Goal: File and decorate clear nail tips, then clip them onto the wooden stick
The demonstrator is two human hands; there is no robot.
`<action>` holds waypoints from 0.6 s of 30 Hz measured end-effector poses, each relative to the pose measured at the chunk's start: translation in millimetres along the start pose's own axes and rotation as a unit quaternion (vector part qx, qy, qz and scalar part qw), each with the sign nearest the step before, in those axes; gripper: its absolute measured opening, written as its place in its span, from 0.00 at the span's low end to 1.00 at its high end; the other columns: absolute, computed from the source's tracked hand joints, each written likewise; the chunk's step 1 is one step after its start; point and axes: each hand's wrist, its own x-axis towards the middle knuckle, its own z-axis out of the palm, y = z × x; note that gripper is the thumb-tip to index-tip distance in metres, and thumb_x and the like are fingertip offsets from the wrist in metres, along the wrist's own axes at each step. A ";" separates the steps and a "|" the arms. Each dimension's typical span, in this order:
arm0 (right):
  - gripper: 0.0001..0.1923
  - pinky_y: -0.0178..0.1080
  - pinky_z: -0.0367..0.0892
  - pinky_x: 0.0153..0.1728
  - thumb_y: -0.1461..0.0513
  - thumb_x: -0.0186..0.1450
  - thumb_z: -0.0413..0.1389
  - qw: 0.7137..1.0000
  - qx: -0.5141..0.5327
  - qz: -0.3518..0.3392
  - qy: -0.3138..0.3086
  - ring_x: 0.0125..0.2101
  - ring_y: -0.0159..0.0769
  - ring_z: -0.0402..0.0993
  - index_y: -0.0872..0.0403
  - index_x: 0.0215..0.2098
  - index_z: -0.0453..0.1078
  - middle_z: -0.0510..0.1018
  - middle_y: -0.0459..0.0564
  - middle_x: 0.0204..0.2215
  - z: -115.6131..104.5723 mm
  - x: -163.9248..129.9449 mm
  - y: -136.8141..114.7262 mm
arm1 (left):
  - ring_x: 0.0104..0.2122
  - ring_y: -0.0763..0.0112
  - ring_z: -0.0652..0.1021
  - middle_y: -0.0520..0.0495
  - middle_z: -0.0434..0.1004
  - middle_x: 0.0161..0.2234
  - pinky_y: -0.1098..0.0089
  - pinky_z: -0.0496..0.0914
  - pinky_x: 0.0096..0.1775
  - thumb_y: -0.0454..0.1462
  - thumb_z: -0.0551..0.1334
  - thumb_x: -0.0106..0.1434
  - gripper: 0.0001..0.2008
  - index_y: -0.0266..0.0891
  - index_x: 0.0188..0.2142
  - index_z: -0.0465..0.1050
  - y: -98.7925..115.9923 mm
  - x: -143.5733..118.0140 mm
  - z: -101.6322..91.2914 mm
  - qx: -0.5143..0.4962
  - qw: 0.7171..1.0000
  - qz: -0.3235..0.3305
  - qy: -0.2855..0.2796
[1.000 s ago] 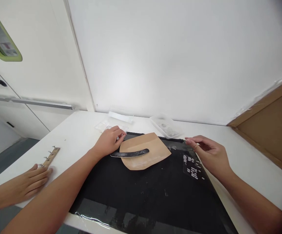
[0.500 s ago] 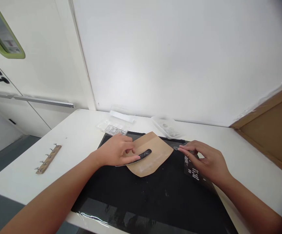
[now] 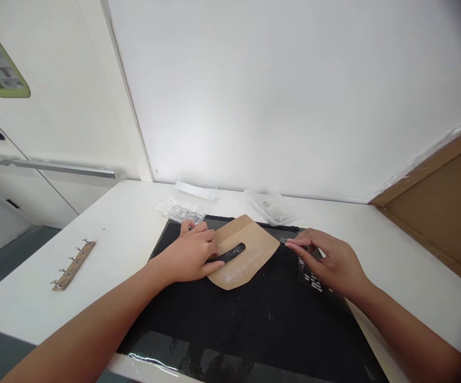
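My left hand (image 3: 194, 252) is closed on one end of a black, slightly curved strip (image 3: 235, 251) with a rounded tip and pale specks. The covered end of the strip is hidden by my fingers. Beneath it lies a creased sheet of brown paper (image 3: 250, 239), on a black mat (image 3: 238, 324) with a glossy front edge. To the right, my right hand (image 3: 329, 260) pinches a small clear piece (image 3: 284, 240) between thumb and fingertips, above the mat near the paper's right corner. Its exact kind is too small to make out.
A wooden rack with several metal hooks (image 3: 73, 266) lies on the white table (image 3: 114, 223) at left. Clear plastic packets (image 3: 182, 210) and a translucent tray (image 3: 270, 206) stand at the back by the wall. Dark film with white print (image 3: 310, 279) is under my right hand.
My left hand has shifted its grip on the black strip: the thumb has moved from its top to its lower edge. My right hand keeps its pinch. The whole view has turned slightly.
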 end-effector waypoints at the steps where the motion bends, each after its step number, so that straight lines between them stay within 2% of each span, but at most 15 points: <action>1: 0.06 0.40 0.72 0.29 0.55 0.71 0.60 1.000 0.002 0.001 -0.002 0.30 0.36 0.77 0.46 0.39 0.78 0.82 0.47 0.35 -0.1 -0.1 0.2 | 0.44 0.55 0.71 0.44 0.74 0.37 0.51 0.55 0.46 0.48 0.61 0.71 0.16 0.39 0.33 0.77 0.6 0.1 0.8 0.000 1.000 0.002 0.002; 7: 0.07 0.39 0.71 0.29 0.54 0.72 0.59 1.000 -0.003 0.009 -0.014 0.28 0.35 0.76 0.46 0.40 0.78 0.83 0.47 0.35 0.1 -0.2 0.3 | 0.45 0.53 0.70 0.43 0.75 0.39 0.51 0.55 0.46 0.47 0.64 0.70 0.15 0.39 0.33 0.76 2.1 0.2 4.0 -0.002 1.000 0.000 0.019; 12: 0.08 0.37 0.70 0.28 0.55 0.72 0.58 1.000 -0.010 -0.006 -0.014 0.28 0.34 0.77 0.47 0.40 0.77 0.82 0.47 0.35 1.8 -0.2 -1.1 | 0.46 0.55 0.71 0.45 0.77 0.39 0.55 0.56 0.45 0.43 0.65 0.70 0.09 0.40 0.36 0.76 4.3 0.6 0.4 -0.045 0.998 -0.027 0.022; 15: 0.08 0.36 0.70 0.29 0.55 0.73 0.58 1.000 -0.013 -0.012 -0.010 0.29 0.34 0.77 0.48 0.40 0.77 0.82 0.47 0.35 1.3 -0.5 -2.7 | 0.43 0.58 0.72 0.48 0.77 0.37 0.58 0.59 0.44 0.39 0.62 0.72 0.07 0.41 0.37 0.75 3.9 2.1 -2.9 -0.092 0.991 -0.073 0.069; 18: 0.07 0.36 0.70 0.29 0.56 0.73 0.58 1.000 -0.014 -0.014 -0.005 0.29 0.34 0.77 0.48 0.40 0.77 0.82 0.47 0.35 0.9 -0.6 -4.3 | 0.39 0.63 0.73 0.49 0.76 0.36 0.62 0.63 0.41 0.39 0.60 0.72 0.06 0.40 0.38 0.72 1.6 4.1 -4.6 -0.173 0.969 -0.109 0.136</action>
